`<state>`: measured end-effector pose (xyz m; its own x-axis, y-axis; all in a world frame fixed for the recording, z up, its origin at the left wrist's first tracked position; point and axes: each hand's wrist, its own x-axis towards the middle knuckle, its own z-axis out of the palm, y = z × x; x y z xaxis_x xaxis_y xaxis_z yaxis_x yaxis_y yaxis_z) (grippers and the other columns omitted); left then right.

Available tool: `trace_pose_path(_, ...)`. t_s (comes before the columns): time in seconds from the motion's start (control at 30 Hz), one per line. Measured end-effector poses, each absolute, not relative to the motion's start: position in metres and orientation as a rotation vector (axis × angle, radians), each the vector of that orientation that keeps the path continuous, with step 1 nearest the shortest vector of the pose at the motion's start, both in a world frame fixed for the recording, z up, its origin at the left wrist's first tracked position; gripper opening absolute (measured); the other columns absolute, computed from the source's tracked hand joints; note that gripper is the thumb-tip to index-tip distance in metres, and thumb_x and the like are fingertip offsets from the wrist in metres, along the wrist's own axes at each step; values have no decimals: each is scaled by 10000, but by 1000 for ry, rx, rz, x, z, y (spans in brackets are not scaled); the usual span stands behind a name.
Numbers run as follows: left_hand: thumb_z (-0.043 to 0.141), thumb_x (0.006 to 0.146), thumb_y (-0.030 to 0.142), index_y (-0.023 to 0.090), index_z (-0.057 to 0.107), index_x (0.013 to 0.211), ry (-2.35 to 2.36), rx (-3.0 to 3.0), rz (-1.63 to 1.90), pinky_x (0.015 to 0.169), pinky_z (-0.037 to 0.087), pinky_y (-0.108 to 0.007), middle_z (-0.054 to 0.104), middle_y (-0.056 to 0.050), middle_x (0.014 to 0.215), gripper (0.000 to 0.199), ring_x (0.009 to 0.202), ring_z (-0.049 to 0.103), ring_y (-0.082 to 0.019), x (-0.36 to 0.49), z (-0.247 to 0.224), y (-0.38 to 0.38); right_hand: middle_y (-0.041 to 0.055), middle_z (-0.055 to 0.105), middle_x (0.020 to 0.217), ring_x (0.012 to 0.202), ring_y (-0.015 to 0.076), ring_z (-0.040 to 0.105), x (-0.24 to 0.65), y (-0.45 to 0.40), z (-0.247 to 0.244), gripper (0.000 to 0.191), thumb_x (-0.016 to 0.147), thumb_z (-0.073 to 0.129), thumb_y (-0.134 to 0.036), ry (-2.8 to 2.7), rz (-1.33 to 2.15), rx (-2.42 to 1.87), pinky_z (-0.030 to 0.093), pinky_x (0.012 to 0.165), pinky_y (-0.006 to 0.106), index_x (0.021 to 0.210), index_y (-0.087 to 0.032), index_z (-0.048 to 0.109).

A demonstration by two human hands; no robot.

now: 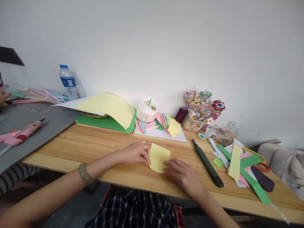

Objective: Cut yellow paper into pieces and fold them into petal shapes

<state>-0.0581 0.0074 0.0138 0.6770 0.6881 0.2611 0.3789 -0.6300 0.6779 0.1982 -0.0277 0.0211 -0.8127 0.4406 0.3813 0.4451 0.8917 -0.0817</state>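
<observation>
A small yellow paper square [159,157] lies between my hands near the table's front edge, with its lower edge slightly curved up. My left hand [139,153] pinches the square's left edge between thumb and fingers. At the lower right edge, my right hand [180,173] touches the paper with its fingertips, the fingers held close together and curled; its thumb is hidden. To the right of that hand lies a dark green craft knife [207,163].
Paper strips [235,161] and scissors with red and yellow handles [262,167] lie right. Behind are large yellow paper [114,107], a wrapped ball [146,111], and a basket of paper flowers [193,124]. A pink glue gun [22,133], bottle [68,83] and another person's hand [3,95] are left.
</observation>
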Motion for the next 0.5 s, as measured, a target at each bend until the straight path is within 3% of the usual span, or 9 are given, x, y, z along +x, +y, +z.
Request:
trace_pose_path(0.13, 633, 784, 287, 272, 742, 783, 863, 2386, 625, 721, 366, -254, 586, -26, 788, 110, 789, 483, -171, -59, 18, -1, 43, 650, 873, 830, 167, 565, 193, -29, 19, 196, 914, 424, -171, -2699, 73, -712, 459, 672, 281, 864, -194, 612)
trace_pose_path(0.23, 619, 759, 246, 226, 730, 881, 967, 2491, 590, 847, 347, -344, 607, -66, 910, 165, 931, 488, -242, -54, 28, -22, 48, 647, 872, 837, 171, 565, 193, -32, 22, 170, 910, 451, -221, -2719, 138, -725, 470, 710, 295, 908, -188, 617)
trace_pose_path(0.33, 465, 885, 272, 127, 639, 1099, 1192, 2701, 488, 955, 308, -401, 612, -136, 1098, 311, 1073, 494, -281, -35, 24, -55, 58, 648, 884, 842, 181, 562, 194, -35, 24, 191, 914, 441, -234, -2721, 205, -751, 475, 737, 320, 939, -180, 623)
trace_pose_path(0.4, 445, 889, 463, 66, 485, 1276, 1221, 2710, 427, 1007, 281, -415, 507, -181, 1287, 556, 1204, 425, -315, -18, 12, -75, 64, 650, 885, 837, 185, 560, 194, -37, 25, 213, 919, 421, -217, -2713, 220, -765, 476, 742, 332, 949, -174, 627)
trace_pose_path(0.5, 368, 815, 681, 27, 415, 1322, 1360, 2674, 415, 1007, 297, -431, 384, -213, 1378, 830, 1271, 351, -358, 1, -10, -93, 69, 657, 885, 847, 192, 564, 193, -37, 26, 232, 920, 406, -201, -2705, 227, -786, 480, 752, 343, 948, -170, 634)
